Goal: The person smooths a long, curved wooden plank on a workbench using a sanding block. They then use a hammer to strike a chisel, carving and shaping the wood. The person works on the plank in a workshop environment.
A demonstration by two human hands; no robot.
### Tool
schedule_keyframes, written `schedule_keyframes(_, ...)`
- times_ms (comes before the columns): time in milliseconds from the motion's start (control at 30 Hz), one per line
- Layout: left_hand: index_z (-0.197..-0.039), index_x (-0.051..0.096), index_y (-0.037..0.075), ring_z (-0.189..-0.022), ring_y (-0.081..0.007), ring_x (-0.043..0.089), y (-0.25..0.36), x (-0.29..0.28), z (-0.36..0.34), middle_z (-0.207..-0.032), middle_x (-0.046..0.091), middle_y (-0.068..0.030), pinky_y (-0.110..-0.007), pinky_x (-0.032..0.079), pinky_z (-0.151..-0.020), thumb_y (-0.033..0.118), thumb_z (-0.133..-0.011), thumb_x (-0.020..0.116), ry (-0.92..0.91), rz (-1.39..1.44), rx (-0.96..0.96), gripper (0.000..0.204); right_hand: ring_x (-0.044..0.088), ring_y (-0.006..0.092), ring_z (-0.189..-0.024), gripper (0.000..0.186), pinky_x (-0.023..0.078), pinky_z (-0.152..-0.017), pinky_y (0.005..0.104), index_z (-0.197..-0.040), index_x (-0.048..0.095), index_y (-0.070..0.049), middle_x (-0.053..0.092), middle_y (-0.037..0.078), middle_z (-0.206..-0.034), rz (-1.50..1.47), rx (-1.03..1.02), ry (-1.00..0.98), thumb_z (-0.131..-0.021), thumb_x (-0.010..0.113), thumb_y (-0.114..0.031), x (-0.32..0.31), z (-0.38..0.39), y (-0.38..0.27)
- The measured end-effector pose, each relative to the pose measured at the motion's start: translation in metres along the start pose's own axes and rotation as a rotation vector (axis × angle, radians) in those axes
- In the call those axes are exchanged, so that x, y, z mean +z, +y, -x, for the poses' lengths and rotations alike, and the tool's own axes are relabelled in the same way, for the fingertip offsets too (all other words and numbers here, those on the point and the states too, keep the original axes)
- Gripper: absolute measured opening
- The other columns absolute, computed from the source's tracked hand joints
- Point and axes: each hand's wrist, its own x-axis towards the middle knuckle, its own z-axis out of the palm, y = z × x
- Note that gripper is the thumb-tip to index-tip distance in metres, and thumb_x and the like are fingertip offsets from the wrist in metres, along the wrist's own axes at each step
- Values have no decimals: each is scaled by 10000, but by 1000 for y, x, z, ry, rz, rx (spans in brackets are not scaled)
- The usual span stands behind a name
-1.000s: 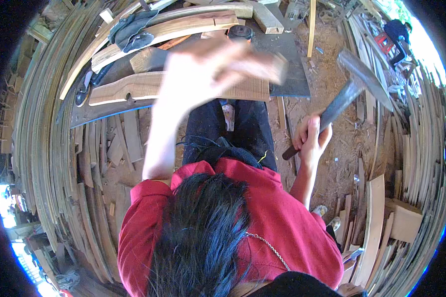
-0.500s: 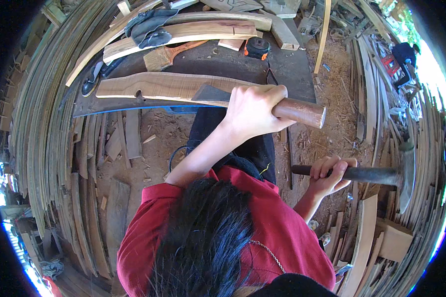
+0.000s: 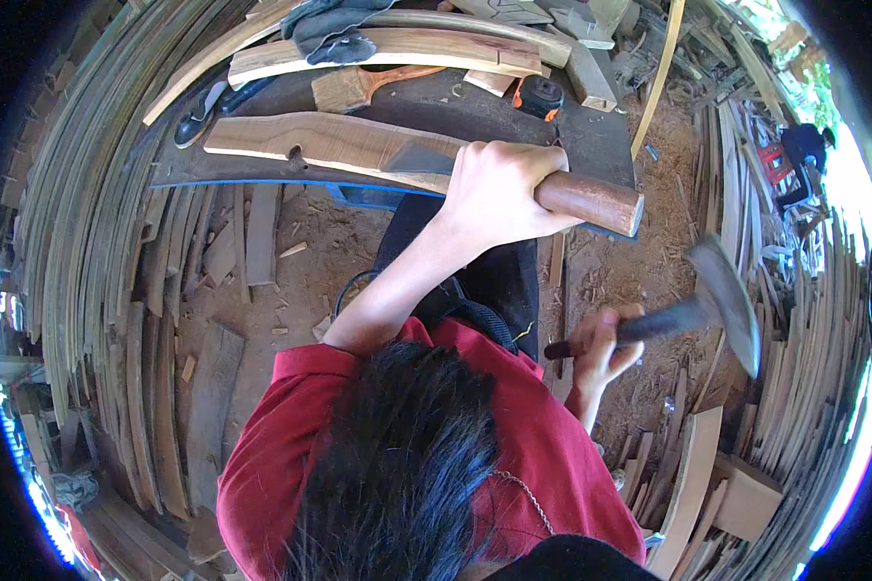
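1. Since half a second ago, I see the right hand (image 3: 599,351) raise its hatchet (image 3: 693,308) a little: the blade now sits higher and closer in on the right, where before it hung low toward the rim of the view.
2. My left hand (image 3: 499,191) has kept its place, clenched around the long wooden piece (image 3: 358,150) just where the pale flat part meets the darker rounded end (image 3: 591,200).
3. That wooden piece lies across the dark work surface (image 3: 591,136), its pale end pointing left, with a small hole near that end, and the reddish-brown rounded end sticking out past my fist to the right.
4. Fingers of the right hand are wrapped tight on the hatchet's dark handle, low beside my right knee; the head is blurred and points out to the right, well apart from the wood.
5. I see a red sleeve (image 3: 291,455) on the left arm and dark hair in the lower middle of the view.
6. Behind the held piece lie more curved pale boards (image 3: 426,48), a small wooden paddle shape (image 3: 358,85), a dark cloth (image 3: 334,24) and a small round black and orange object (image 3: 541,94).
7. Bent wooden slats (image 3: 87,290) are stacked all along the left side, and more stand on the right (image 3: 804,368).
8. Sawdust and chips cover the ground (image 3: 310,271) under the work surface.
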Motion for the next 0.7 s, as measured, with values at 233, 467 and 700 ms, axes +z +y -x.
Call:
schedule_keyframes(233, -629, 560, 118, -531, -277, 612, -1, -9, -2, -567, 585, -59, -379, 507, -515, 404, -569, 765, 14, 41, -14, 357, 338, 61, -363, 142, 280, -319, 240, -852, 355, -94, 367, -22, -493, 45, -140, 3, -935, 466, -65, 17, 7, 13)
schedule_keyframes(467, -679, 630, 130, -541, -286, 614, -19, -22, -7, -555, 586, -72, -376, 514, -531, 430, -562, 768, 43, -21, -54, 351, 364, 80, -375, 199, 302, -327, 271, -849, 279, -96, 387, 19, -491, 32, -243, 64, -931, 461, -103, 17, -13, -9)
schedule_keyframes(700, -715, 656, 134, -573, -273, 633, -24, -24, -7, -583, 610, -65, -371, 521, -564, 411, -541, 778, 32, -62, -72, 349, 431, 79, -407, 180, 322, -365, 254, -850, 405, -73, 455, 24, -509, 510, -135, -163, -894, 574, -116, 17, -6, 25)
